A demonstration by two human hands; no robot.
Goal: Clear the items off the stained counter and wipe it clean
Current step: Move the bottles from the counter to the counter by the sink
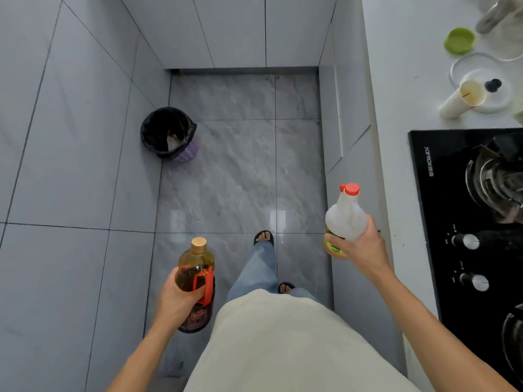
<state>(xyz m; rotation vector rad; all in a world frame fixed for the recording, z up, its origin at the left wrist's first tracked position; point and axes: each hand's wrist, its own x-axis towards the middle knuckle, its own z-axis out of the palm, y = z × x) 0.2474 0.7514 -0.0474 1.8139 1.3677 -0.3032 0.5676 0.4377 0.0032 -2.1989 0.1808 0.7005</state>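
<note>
The left hand (177,301) gripped a brown bottle (196,284) around its middle, above the floor (232,165). Its gold cap pointed up and away from the person. The right hand (359,247) gripped a white bottle (343,219) low down, just beside the counter (396,80). Its red cap pointed up too, so both bottles stood nearly upright.
</note>
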